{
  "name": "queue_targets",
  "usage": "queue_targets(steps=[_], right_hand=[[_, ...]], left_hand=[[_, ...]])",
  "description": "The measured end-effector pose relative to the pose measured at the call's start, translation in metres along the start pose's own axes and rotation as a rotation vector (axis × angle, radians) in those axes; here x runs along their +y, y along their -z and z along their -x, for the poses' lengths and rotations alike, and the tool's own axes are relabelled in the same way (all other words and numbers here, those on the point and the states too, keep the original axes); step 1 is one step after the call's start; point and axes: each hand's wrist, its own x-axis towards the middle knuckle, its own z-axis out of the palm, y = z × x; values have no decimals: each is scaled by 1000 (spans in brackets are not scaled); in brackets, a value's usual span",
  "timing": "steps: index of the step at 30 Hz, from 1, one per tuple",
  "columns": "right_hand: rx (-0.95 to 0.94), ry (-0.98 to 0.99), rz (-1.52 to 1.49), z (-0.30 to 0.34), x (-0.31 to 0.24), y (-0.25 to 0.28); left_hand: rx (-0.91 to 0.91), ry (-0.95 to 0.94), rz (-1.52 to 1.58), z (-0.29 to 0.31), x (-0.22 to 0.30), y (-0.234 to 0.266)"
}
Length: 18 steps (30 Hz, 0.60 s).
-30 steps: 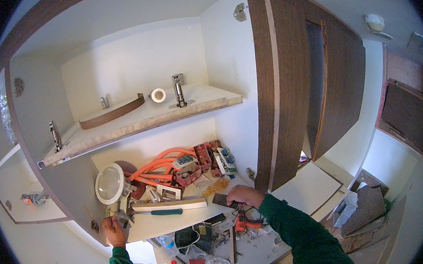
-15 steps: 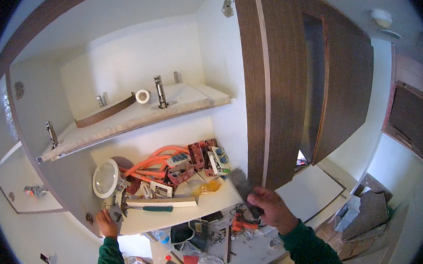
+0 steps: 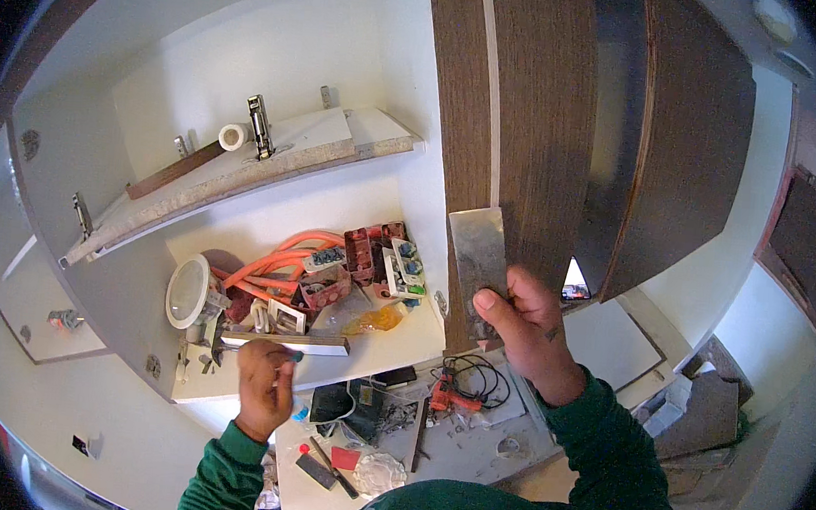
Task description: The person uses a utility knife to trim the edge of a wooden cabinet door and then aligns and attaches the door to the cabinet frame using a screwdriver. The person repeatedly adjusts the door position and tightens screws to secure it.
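My right hand [image 3: 538, 337] is closed on a flat grey rectangular metal plate [image 3: 476, 251], thumb pressed on its lower part. The plate stands nearly upright in front of the dark wood-grain panel. My left hand [image 3: 265, 390] is at the front edge of the lower shelf, fingers curled. A teal handle end [image 3: 296, 355] pokes out by its fingertips; the rest of that hammer is mostly hidden behind the hand. Just behind lies a white-faced strip [image 3: 324, 346]. A round white lamp fitting [image 3: 191, 293] stands to the left.
Orange conduit [image 3: 283, 255], red wall boxes [image 3: 324, 289] and a yellow bag [image 3: 376, 320] crowd the shelf. A loose board [image 3: 291, 162] with hinges lies above. Below, a red-orange power tool [image 3: 455, 393] with a black cord sits among scraps. Tall wood-grain panels [image 3: 543, 122] stand right.
My left hand has moved right from the shelf's left corner to the hammer handle. The plate, blurred before, has turned its broad face toward me. The view has shifted.
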Motion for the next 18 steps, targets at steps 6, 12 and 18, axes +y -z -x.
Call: queue_targets(steps=[6, 12, 18], right_hand=[[72, 102, -45, 0, 15, -13], [171, 654, 305, -20, 25, -17], [50, 650, 382, -55, -17, 1]], left_hand=[[-40, -60, 417, -91, 91, -33], [117, 88, 678, -150, 167, -86], [208, -78, 632, -207, 154, -94]])
